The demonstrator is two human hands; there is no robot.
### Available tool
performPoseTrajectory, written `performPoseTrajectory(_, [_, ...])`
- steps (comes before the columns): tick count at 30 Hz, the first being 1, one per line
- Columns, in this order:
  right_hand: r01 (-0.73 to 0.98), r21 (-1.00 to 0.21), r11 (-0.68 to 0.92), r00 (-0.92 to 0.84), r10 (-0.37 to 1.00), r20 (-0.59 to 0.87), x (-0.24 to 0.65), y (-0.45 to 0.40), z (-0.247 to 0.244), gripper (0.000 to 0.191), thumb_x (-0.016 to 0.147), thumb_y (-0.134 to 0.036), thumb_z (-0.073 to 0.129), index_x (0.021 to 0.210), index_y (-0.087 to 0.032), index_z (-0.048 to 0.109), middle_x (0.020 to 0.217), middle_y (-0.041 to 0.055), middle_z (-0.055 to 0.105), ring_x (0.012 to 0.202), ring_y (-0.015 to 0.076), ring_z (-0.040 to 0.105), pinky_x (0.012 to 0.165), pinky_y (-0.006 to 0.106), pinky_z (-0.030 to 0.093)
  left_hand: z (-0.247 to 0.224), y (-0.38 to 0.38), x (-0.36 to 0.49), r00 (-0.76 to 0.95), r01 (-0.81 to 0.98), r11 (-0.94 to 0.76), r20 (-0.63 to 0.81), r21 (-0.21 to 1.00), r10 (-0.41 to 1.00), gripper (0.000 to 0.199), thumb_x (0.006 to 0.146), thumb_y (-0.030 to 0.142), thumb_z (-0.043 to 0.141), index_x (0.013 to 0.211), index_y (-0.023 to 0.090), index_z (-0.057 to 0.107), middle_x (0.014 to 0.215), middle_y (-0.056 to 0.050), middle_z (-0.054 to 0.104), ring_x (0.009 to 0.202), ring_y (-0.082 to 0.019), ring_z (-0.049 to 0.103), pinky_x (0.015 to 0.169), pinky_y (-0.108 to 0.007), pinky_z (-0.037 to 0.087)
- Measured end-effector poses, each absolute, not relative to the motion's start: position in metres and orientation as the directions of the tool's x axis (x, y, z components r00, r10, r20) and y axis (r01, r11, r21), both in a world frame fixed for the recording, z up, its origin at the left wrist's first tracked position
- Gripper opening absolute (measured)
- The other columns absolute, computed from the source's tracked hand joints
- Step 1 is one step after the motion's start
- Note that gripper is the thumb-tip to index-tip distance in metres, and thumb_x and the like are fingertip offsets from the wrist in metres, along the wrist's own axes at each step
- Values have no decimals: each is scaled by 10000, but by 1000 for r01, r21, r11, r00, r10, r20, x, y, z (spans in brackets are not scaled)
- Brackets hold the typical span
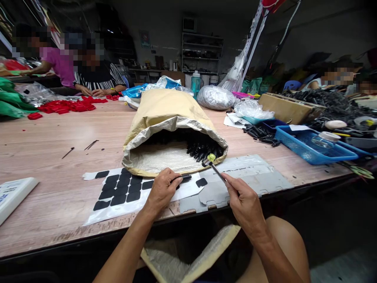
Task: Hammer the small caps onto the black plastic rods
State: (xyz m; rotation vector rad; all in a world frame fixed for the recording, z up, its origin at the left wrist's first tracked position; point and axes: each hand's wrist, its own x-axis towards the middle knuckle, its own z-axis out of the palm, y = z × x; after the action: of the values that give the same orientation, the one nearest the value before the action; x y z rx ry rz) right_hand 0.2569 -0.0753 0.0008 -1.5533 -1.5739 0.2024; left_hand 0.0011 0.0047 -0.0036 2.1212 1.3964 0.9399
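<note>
My left hand (165,188) pinches a thin black piece (185,178) over the sheet of black stickers (123,188). In my right hand (242,196) is a small hammer (216,171) with a metal shaft and a yellow-green face, its head raised near the sack's mouth. The tan sack (173,104) lies on its side, open toward me, with many black parts (203,149) inside. A grey mat (265,175) lies under and beside the hammer, along the table's front edge. One loose black sticker (202,182) is on the white paper between my hands.
Blue basket (309,147) at right, with black parts (260,133) beside it. A white box (16,194) sits at left. Red pieces (66,105) lie near two people at far left. A second open sack (191,261) is below the table edge.
</note>
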Motion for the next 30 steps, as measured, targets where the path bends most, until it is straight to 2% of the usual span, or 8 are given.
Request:
performPoseTrajectory(6, [765, -617, 186, 158, 874, 460, 263, -73, -3, 357, 997, -311, 459, 1283, -290, 672, 1055, 41, 711, 956, 185, 669, 870, 307, 511, -5, 6, 0, 279, 632, -410, 301, 657, 912, 295, 979, 340, 480, 882, 214, 728, 843, -40, 606, 884, -203, 581, 824, -338, 441])
performPoseTrajectory(11, [846, -515, 140, 148, 865, 478, 258, -69, -1, 346, 1001, -293, 457, 1271, -292, 674, 938, 25, 688, 851, 175, 659, 763, 286, 483, -5, 8, 0, 298, 669, -426, 305, 609, 905, 403, 1007, 391, 404, 703, 207, 593, 775, -29, 554, 795, -197, 541, 749, -335, 421])
performPoseTrajectory(15, [929, -359, 93, 114, 849, 515, 254, -59, 0, 326, 1004, -288, 481, 1268, -301, 671, 907, 21, 664, 834, 169, 631, 697, 279, 412, -3, 8, 0, 292, 665, -419, 301, 618, 908, 430, 1008, 408, 376, 639, 213, 477, 745, -22, 525, 757, -193, 515, 717, -330, 407])
performPoseTrajectory(18, [973, -192, 128, 1, 832, 555, 257, -47, -4, 295, 991, -268, 516, 1224, -293, 696, 882, 27, 646, 839, 175, 593, 726, 301, 360, 0, 6, 0, 281, 657, -401, 285, 638, 916, 440, 1016, 419, 354, 635, 217, 441, 734, -17, 509, 738, -189, 505, 705, -328, 402])
performPoseTrajectory(20, [980, -126, 154, -56, 821, 568, 261, -39, -10, 275, 981, -266, 540, 1198, -299, 707, 901, 29, 640, 854, 180, 568, 751, 315, 340, 1, 6, 0, 274, 652, -385, 271, 653, 923, 446, 1024, 427, 341, 642, 219, 440, 733, -14, 506, 728, -187, 501, 702, -327, 403])
performPoseTrajectory(30, [962, -226, 153, 2, 825, 565, 264, -33, -22, 253, 964, -289, 557, 1168, -277, 707, 944, 35, 625, 893, 193, 519, 798, 310, 361, 1, 6, -2, 291, 626, -381, 249, 680, 924, 467, 1032, 438, 336, 654, 217, 499, 746, -19, 539, 784, -202, 524, 781, -343, 411])
